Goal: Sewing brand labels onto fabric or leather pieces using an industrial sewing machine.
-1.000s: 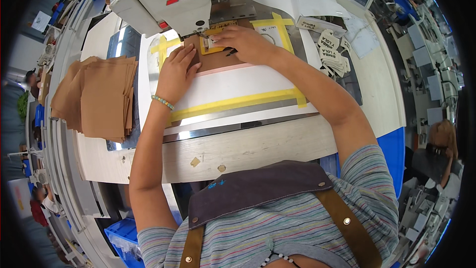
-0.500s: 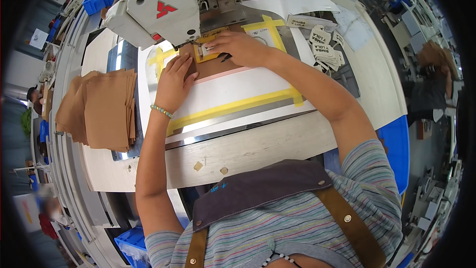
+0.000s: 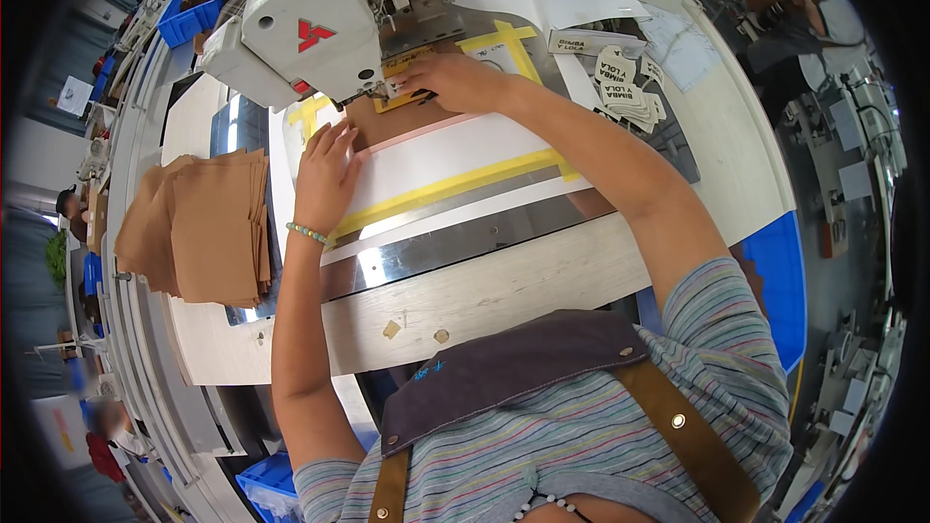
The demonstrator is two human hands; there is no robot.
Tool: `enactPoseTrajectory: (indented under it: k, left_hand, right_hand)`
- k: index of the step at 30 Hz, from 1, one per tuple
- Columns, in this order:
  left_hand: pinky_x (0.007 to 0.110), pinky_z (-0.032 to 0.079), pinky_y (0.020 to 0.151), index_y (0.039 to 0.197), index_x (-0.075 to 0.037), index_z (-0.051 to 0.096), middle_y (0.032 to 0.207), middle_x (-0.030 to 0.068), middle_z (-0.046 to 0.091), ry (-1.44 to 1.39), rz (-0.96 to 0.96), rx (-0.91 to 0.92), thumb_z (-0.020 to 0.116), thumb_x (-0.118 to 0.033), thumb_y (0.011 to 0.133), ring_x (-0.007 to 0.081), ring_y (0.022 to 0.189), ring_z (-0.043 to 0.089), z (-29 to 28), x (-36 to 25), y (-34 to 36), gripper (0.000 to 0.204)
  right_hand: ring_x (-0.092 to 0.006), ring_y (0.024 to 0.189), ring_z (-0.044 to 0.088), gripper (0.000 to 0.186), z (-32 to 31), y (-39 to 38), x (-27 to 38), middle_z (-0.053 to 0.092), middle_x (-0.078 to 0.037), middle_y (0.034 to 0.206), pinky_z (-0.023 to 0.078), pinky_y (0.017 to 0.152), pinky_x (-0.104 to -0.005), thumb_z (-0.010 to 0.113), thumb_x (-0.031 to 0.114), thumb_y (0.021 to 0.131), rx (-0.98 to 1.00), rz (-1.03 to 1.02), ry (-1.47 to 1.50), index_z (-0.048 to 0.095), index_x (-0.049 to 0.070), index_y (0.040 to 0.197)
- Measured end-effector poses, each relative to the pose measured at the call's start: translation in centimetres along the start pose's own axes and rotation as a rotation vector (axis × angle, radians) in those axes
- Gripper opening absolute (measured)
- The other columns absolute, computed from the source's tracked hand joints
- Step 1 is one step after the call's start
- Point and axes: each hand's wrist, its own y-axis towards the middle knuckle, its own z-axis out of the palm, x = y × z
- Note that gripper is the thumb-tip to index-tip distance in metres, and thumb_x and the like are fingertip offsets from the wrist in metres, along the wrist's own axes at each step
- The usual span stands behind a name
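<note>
The brown piece (image 3: 387, 128) is flat and smooth, with straight sides and a pink strip (image 3: 412, 137) along its near edge. I can't tell if it is leather or cloth. It lies by the nose of the white sewing machine (image 3: 315, 24), on the near right side. A thin yellow frame (image 3: 391, 105) sits on top of it.

The brown piece is under the right hand (image 3: 455, 82) and just right of the left hand (image 3: 327, 174). The right hand's grip is bent over the yellow frame, but I can't tell if it pinches anything. The left hand's grip is loose and holds nothing, with its fingers out long and the thumb a bit apart.

Nearer than the sewing machine are a white sheet (image 3: 436, 160), shiny yellow tape (image 3: 441, 201) and the pale wooden surface (image 3: 542, 276). Left of it is a floppy brown pile (image 3: 218, 232); well right are small white tags (image 3: 625, 92).
</note>
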Motion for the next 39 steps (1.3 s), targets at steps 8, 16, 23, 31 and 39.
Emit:
enactPoseTrajectory:
  k: [8, 16, 23, 31, 39]
  left_hand:
    - [0.046, 0.046, 0.112, 0.125, 0.003, 0.070, 0.138, 0.0173, 0.067, -0.080, -0.027, -0.050, 0.071, -0.018, 0.096, 0.0399, 0.131, 0.057, 0.1, -0.1, 0.9, 0.036]
    - [0.045, 0.046, 0.113, 0.128, -0.001, 0.070, 0.138, 0.0164, 0.066, -0.158, -0.026, -0.138, 0.071, -0.024, 0.096, 0.0362, 0.132, 0.056, 3.1, -0.5, 1.9, 0.040]
    - [0.046, 0.047, 0.108, 0.117, -0.008, 0.076, 0.131, 0.0098, 0.069, 0.031, -0.161, -0.144, 0.072, -0.036, 0.093, 0.0325, 0.132, 0.055, 6.6, -2.5, 2.9, 0.037]
    - [0.044, 0.046, 0.101, 0.117, -0.012, 0.077, 0.127, 0.0071, 0.070, 0.055, -0.172, -0.091, 0.066, -0.037, 0.097, 0.0284, 0.127, 0.057, 6.9, -2.3, 3.2, 0.034]
    - [0.045, 0.047, 0.095, 0.113, -0.016, 0.078, 0.117, 0.0063, 0.072, -0.011, -0.094, -0.262, 0.066, -0.031, 0.095, 0.0287, 0.116, 0.062, 8.6, -0.3, 4.2, 0.026]
  right_hand:
    - [-0.0315, 0.131, 0.058, 0.053, -6.4, -0.5, 2.9, 0.064, -0.008, 0.143, 0.049, 0.111, -0.0420, 0.053, -0.007, 0.084, 0.099, 0.050, -0.202, 0.072, 0.009, 0.131]
    - [-0.0357, 0.142, 0.051, 0.056, -2.4, -2.9, 0.4, 0.056, -0.015, 0.153, 0.044, 0.118, -0.0435, 0.052, -0.009, 0.086, 0.127, 0.067, -0.206, 0.064, 0.004, 0.140]
    - [-0.0385, 0.141, 0.050, 0.073, -3.1, -2.2, 3.9, 0.052, -0.013, 0.158, 0.039, 0.121, -0.0444, 0.049, -0.015, 0.083, 0.211, -0.093, -0.234, 0.052, 0.007, 0.152]
    - [-0.0349, 0.142, 0.049, 0.074, -1.0, -1.3, 5.7, 0.051, -0.011, 0.158, 0.038, 0.121, -0.0425, 0.047, -0.015, 0.085, 0.199, -0.162, -0.259, 0.049, 0.008, 0.155]
    - [-0.0394, 0.139, 0.048, 0.077, -0.3, -1.0, 4.6, 0.052, -0.011, 0.156, 0.038, 0.118, -0.0478, 0.052, -0.013, 0.081, 0.144, -0.216, -0.276, 0.049, 0.008, 0.155]
